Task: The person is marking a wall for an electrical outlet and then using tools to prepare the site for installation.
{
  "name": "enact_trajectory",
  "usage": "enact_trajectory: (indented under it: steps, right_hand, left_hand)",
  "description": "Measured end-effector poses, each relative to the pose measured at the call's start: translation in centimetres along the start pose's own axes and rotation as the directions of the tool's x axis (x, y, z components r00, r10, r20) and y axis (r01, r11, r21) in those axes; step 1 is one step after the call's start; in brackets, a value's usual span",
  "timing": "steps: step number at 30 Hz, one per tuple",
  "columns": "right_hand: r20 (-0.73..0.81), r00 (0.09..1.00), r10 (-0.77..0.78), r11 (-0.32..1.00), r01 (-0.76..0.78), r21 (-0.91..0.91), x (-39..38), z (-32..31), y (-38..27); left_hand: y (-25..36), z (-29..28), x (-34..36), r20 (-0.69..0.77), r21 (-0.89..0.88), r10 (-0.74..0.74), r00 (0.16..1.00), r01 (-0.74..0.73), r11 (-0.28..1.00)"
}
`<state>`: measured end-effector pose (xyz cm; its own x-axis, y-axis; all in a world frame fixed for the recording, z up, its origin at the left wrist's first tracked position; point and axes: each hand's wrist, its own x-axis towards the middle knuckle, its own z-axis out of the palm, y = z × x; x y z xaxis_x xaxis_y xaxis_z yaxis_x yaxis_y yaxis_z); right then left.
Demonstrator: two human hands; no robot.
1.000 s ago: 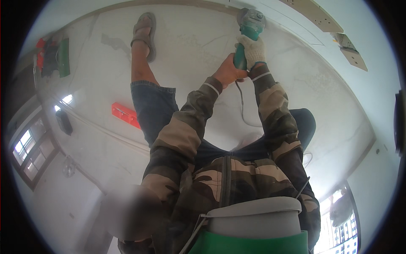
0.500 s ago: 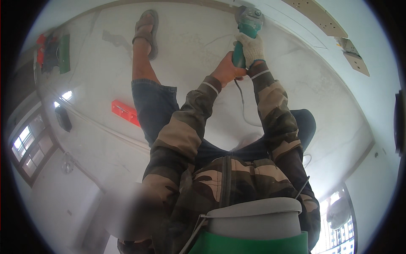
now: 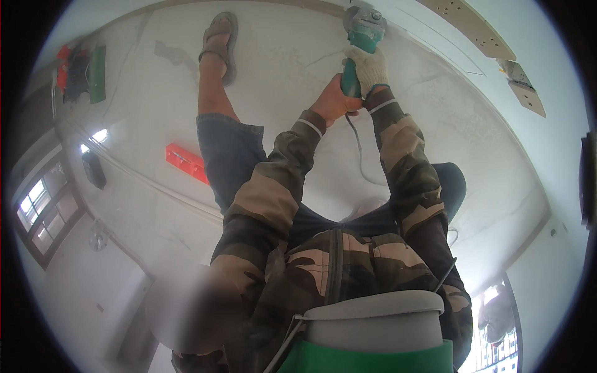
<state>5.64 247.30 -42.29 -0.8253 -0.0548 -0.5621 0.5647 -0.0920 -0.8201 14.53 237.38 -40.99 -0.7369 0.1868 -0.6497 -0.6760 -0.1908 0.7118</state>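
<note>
Near the wall's (image 3: 541,68) foot, at the top of my feed, I count one green grinder (image 3: 365,36) gripped by two hands: the right hand (image 3: 372,67), in one knitted white glove (image 3: 377,61), wraps its body; the bare left hand (image 3: 333,101) is curled round its rear. One thin cord (image 3: 359,146) trails behind. One oblong red piece (image 3: 186,163) lies on smooth, pale floor (image 3: 280,68).

Power tool (image 3: 365,40) looks like smooth green plastic from here, with a dull metal-ish head (image 3: 367,18). Glove (image 3: 374,66) is rough knit, jacket (image 3: 314,264) matt cloth, shorts (image 3: 229,152) denim, floor (image 3: 280,68) smooth, faintly glossy.
</note>
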Motion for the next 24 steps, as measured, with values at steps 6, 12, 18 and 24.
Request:
enact_trajectory:
  steps: [6, 12, 18, 24]
  right_hand:
    - [0.020, 1.000, -0.016, 1.000, 0.017, -0.020, 0.16, 0.22, -0.04]
    - [0.035, 0.999, -0.011, 0.999, 0.013, -0.039, 0.04, 0.22, -0.47]
    - [0.032, 0.999, -0.021, 0.999, 0.022, -0.037, 0.06, 0.32, -0.52]
    - [0.019, 1.000, -0.015, 0.999, 0.016, -0.049, -0.34, 0.04, -0.49]
  left_hand:
    - [0.17, 0.11, -0.08, -0.037, -0.064, 0.026, 0.999, -0.028, 0.998]
    - [0.22, 0.03, 0.04, -0.033, -0.063, 0.029, 0.999, -0.031, 0.998]
    - [-0.02, -0.14, 0.22, -0.035, -0.065, 0.030, 0.999, -0.032, 0.997]
    - [-0.15, 0.14, -0.16, -0.011, -0.036, 0.020, 1.000, -0.021, 0.999]
